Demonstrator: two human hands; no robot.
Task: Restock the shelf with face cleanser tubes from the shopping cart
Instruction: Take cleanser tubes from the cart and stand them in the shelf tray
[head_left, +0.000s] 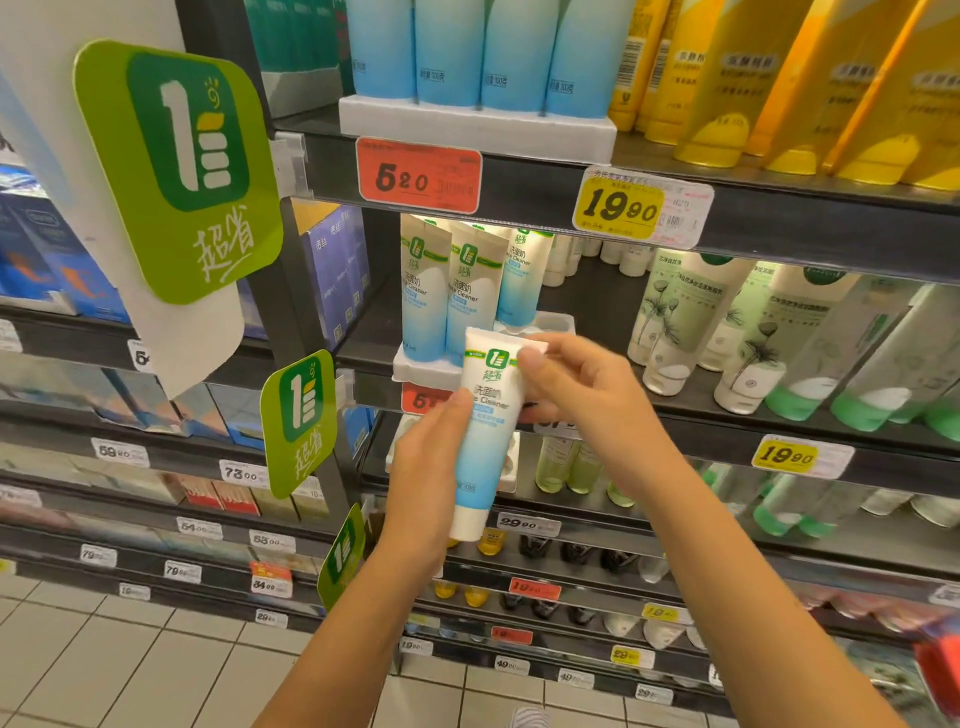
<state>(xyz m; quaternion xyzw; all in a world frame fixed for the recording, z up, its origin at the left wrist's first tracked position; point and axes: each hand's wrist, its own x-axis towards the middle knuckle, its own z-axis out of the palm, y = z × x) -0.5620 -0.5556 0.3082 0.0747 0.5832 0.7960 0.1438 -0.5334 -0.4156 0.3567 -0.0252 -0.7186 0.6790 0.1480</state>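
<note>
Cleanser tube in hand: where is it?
Head view, centre: the cleanser tube is cap down, held by the left hand low and right hand at its top, in front of the matching tubes in the white tray.

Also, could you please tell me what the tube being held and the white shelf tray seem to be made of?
The face cleanser tube looks like soft plastic, smooth and satin: flat crimped end, gentle sheen. The white tray looks like moulded plastic or foam; its matte, rounded edges leave that open.
</note>
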